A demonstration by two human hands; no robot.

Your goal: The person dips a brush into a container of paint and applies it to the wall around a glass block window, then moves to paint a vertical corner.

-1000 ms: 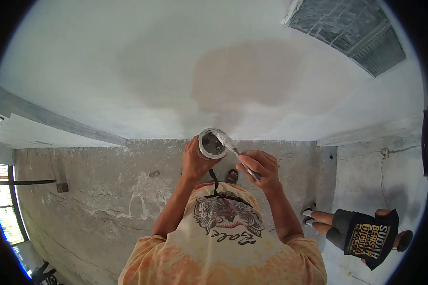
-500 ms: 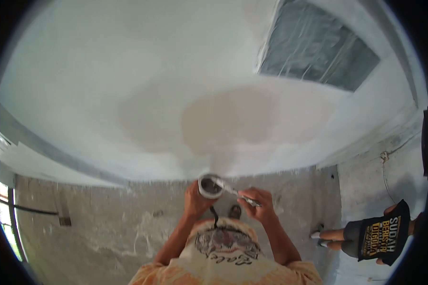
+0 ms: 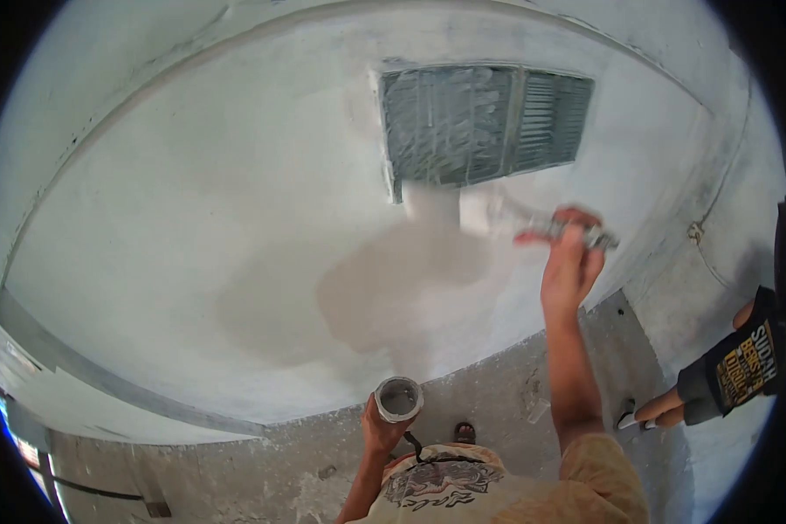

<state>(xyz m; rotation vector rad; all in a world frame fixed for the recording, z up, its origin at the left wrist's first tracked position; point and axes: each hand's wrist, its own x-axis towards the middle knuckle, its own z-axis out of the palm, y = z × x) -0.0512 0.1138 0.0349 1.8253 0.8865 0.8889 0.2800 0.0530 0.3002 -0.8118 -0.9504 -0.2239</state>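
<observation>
My left hand [image 3: 382, 428] is wrapped round the side of a small paint pot [image 3: 417, 410], low in front of my shirt. Grey paint shows inside the pot and its rim is smeared. My right hand [image 3: 575, 249] is raised with the arm stretched out, closed on the handle of a paintbrush [image 3: 541, 225]. Motion blurs the brush; its bristle end points left, overlapping the pale wall [image 3: 236, 192] just below the window panel. A damp-looking, darker patch lies near the brush, partly mixed with my shadow.
A grey window panel [image 3: 450, 122] with slats at its right is set in the wall. At the right stands another person [image 3: 742, 362] in a dark printed shirt. The concrete floor [image 3: 515, 410] runs along the wall's foot. A cord [image 3: 712, 266] hangs on the right wall.
My right hand has lifted the brush out of the pot and up to the wall, rightward. My left hand still holds the pot. The view has tilted upward, showing more window.
</observation>
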